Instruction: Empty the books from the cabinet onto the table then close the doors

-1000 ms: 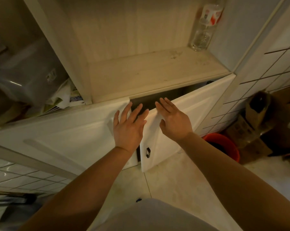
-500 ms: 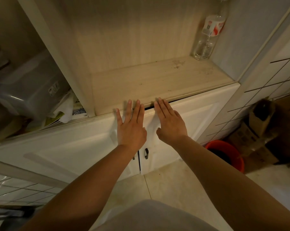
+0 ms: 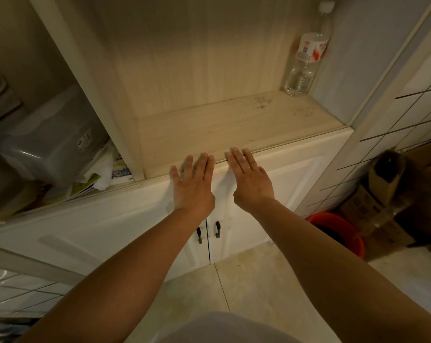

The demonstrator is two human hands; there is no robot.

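Observation:
Two white cabinet doors stand flush and closed below a pale wooden shelf (image 3: 234, 125). My left hand (image 3: 193, 184) presses flat with straight fingers on the top of the left door (image 3: 110, 224). My right hand (image 3: 250, 179) presses flat on the top of the right door (image 3: 301, 169), fingertips at the shelf edge. Two small black handles (image 3: 208, 232) sit side by side at the seam below my wrists. No books or table are in view.
A clear plastic bottle (image 3: 306, 58) stands at the shelf's back right. A grey plastic box (image 3: 48, 142) and loose papers (image 3: 98, 174) fill the left compartment. An orange bucket (image 3: 338, 231) and cardboard boxes (image 3: 387, 194) stand on the floor at right.
Both doors stood ajar with a dark gap a second ago. My hands pushed them in, and the doors now sit fully closed with no gap.

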